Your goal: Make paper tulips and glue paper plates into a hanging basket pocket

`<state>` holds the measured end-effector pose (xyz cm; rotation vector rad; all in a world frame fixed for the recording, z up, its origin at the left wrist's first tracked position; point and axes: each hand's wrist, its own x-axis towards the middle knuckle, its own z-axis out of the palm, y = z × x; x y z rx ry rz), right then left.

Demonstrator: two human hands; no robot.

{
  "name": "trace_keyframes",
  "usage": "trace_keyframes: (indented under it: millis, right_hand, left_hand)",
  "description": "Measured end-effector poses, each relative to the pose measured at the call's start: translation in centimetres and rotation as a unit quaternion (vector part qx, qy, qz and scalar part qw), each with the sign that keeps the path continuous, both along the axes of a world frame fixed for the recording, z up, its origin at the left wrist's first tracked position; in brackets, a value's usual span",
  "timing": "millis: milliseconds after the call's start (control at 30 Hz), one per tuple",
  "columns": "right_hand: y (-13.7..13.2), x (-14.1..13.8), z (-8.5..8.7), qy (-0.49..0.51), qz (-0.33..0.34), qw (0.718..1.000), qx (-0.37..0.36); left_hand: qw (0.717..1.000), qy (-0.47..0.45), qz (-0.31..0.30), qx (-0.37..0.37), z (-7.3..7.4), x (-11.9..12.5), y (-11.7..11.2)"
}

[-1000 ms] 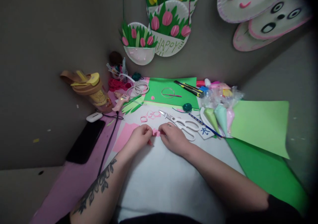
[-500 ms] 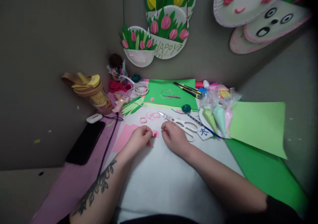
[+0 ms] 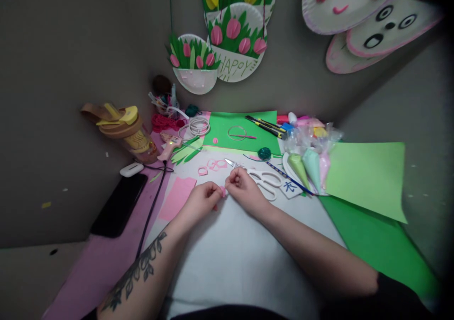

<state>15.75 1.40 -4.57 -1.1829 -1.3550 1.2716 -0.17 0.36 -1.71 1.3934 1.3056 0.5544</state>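
Note:
A small piece of pink paper (image 3: 223,191) is pinched between the fingertips of my left hand (image 3: 205,198). My right hand (image 3: 244,187) is closed in a pinch at the paper's right edge; what its fingertips hold is too small to make out. White-handled scissors (image 3: 264,180) lie just beyond my right hand, blades pointing left. Pink paper cut-outs (image 3: 215,165) rest on the white sheet (image 3: 248,253) beyond both hands. Beside my left wrist lies a larger sheet of pink paper (image 3: 177,197).
At the left stand a glue gun (image 3: 170,148) with its cable, a phone (image 3: 119,206), an earbud case (image 3: 131,170) and a cup (image 3: 129,133). Box cutters (image 3: 266,127) lie on green paper at the back. Filled bags (image 3: 312,168) and light green paper (image 3: 367,178) are at the right.
The pink piece, lying flatter before, now shows less between my fingertips. My right fingertips have come closer to it. The whole view has shifted slightly.

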Motion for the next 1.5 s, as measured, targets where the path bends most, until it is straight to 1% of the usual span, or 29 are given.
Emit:
trace_keyframes:
  millis: [100,167,267,333,467,533,633,733,933,1067,1167,1267,1367,1433,1500]
  right_hand:
    - [0.1,0.2,0.2,-0.02,-0.009,1.0,-0.004]
    - [0.1,0.4,0.5,-0.065,-0.011,0.998,-0.006]
    - [0.1,0.6,1.1,-0.15,0.026,0.988,0.02]
    - [0.0,0.6,1.4,-0.182,0.043,0.981,0.052]
    - [-0.1,0.6,1.7,-0.182,0.044,0.979,0.075]
    - [0.0,0.6,1.7,-0.176,0.04,0.98,0.082]
    - [0.2,0.7,1.7,-0.17,0.027,0.982,0.077]
    - [0.2,0.8,1.6,-0.18,0.036,0.981,0.067]
    - [0.0,0.6,1.6,-0.189,0.058,0.978,0.067]
    - [0.0,0.6,1.7,-0.193,0.063,0.978,0.054]
    - [0.2,0.8,1.8,-0.208,0.047,0.975,0.065]
    - [0.2,1.2,1.6,-0.267,0.047,0.956,0.111]
    - [0.1,1.5,1.4,-0.35,0.086,0.919,0.16]
    - [0.0,1.4,1.4,-0.395,0.102,0.896,0.173]
    - [-0.1,1.3,1.4,-0.429,0.109,0.879,0.177]
  left_hand:
    - [1.0,0.006,0.006,0.011,0.2,0.0,0.0]
    - [1.0,0.009,0.014,0.023,0.4,0.0,-0.1]
    - [0.999,0.003,0.018,0.031,0.5,-0.1,-0.1]
    - [0.999,-0.004,0.015,0.032,0.5,-0.1,0.0]
    - [1.0,-0.01,0.01,0.024,0.4,0.0,0.0]
    - [1.0,0.002,0.022,0.021,0.4,0.0,0.0]
    - [0.998,0.026,0.043,0.044,0.6,-0.1,0.1]
    - [0.997,0.03,0.026,0.065,0.7,-0.2,0.1]
    - [0.996,0.045,-0.008,0.08,0.4,-0.2,-0.1]
    - [0.996,0.033,-0.017,0.081,0.4,-0.2,-0.1]
    - [0.996,0.023,-0.004,0.084,0.4,-0.6,0.2]
    - [0.997,0.022,0.018,0.067,0.3,-1.0,0.5]
    - [0.998,0.025,0.028,0.049,0.2,-1.3,0.7]
    - [0.998,0.033,0.038,0.045,0.1,-1.3,0.7]
    - [0.997,0.044,0.044,0.042,0.0,-1.3,0.8]
